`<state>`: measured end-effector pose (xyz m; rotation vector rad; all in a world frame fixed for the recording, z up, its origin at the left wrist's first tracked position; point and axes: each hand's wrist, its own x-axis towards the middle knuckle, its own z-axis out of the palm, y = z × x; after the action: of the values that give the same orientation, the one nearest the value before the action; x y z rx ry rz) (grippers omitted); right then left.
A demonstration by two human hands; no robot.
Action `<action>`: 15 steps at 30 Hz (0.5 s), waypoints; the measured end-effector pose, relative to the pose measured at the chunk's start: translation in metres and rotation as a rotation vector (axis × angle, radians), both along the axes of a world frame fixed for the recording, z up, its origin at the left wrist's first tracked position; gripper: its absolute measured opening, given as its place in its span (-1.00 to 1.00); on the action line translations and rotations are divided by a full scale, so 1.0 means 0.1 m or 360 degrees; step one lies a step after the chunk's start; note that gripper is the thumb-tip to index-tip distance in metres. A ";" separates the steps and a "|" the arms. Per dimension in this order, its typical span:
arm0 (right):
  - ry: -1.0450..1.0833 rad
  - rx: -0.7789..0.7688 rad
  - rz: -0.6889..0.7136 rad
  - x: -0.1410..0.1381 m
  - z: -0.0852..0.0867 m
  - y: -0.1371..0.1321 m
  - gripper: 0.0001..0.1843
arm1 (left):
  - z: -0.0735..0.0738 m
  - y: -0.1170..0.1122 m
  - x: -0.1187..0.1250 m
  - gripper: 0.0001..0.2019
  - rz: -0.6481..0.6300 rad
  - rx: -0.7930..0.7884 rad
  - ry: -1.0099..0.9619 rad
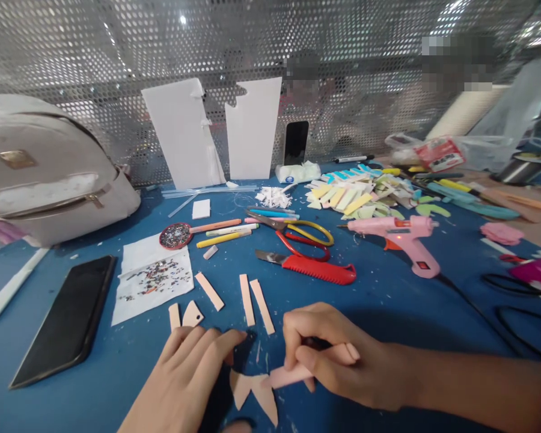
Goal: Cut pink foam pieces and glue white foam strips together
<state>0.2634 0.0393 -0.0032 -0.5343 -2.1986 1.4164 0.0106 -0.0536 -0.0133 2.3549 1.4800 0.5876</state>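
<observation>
My right hand (329, 352) is closed, thumb and fingers pinching a pale pink strip (291, 376). The strip's near end touches a peach tail-shaped cutout (256, 391) with two points, lying on the blue table. To the left, my left hand (193, 367) rests with its fingers stretched out and nothing visibly held; part of its thumb shows at the bottom edge. Just beyond its fingertips lie a short peach piece (175, 316) and a rounded piece with a dark dot (192, 314). Several peach strips (247, 299) lie farther forward.
A red utility knife (318, 270), scissors (306, 231) and a pink glue gun (401, 231) lie ahead. Colourful bits cover a white paper (126, 258). A dark phone (67, 319) and backpack (49, 168) are left; coloured scraps (356, 192) are piled behind.
</observation>
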 end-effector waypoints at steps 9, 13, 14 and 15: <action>0.0100 0.0259 -0.0005 0.02 -0.07 -0.02 -0.86 | -0.01 0.07 -0.06 -0.44 -0.0071 -0.0123 -0.0185; 0.0146 0.0442 -0.0002 0.01 -0.07 -0.04 -0.87 | -0.07 -0.09 -0.02 -0.19 0.0086 -0.0066 -0.0033; 0.0164 0.0488 -0.0001 0.00 -0.07 -0.04 -0.87 | -0.08 -0.13 0.00 -0.08 0.0108 -0.0060 0.0027; 0.0182 0.0527 0.0006 0.00 -0.07 -0.04 -0.87 | -0.09 -0.15 0.04 0.02 0.0118 -0.0062 0.0081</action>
<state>0.2633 0.0350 -0.0100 -0.3229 -2.2765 1.0254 0.0142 -0.0687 -0.0220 2.3098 1.5921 0.5156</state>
